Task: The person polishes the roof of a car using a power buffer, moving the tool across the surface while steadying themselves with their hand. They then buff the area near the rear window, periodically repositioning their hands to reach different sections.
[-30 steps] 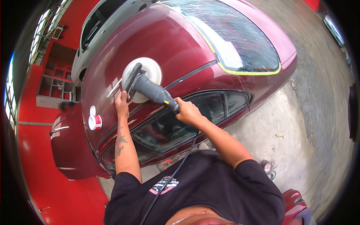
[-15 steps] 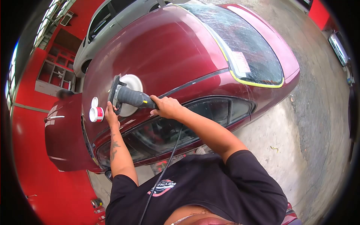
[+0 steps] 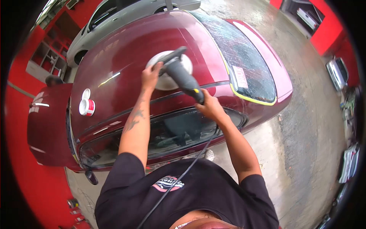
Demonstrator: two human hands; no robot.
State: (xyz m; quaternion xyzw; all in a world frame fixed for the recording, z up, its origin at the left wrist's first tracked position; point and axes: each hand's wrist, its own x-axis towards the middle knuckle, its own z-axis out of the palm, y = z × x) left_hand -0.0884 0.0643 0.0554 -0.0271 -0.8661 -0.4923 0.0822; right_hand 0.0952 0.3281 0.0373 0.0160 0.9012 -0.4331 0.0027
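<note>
A dark corded car polisher (image 3: 183, 76) lies over the roof of a maroon car (image 3: 126, 57), its round white pad (image 3: 166, 83) against the paint. My left hand (image 3: 151, 77) is wrapped round one end of its front handle. At the rear of the body, my right hand (image 3: 211, 105) grips the polisher near where the cord (image 3: 187, 171) leaves it. An open white and red tub (image 3: 87, 108) sits on the roof to the left, with its white lid (image 3: 86, 94) beside it.
Yellow-green masking tape (image 3: 253, 100) edges the windshield glass, which has a paper (image 3: 239, 77) on it. Behind stands a silver car (image 3: 114, 23). The side mirror (image 3: 91, 177) sticks out near my left side. Bumpers and parts line the right wall.
Both hands and the polisher have moved right along the roof, away from the tub, and the polisher has turned so its body slants more steeply. My view has shifted slightly.
</note>
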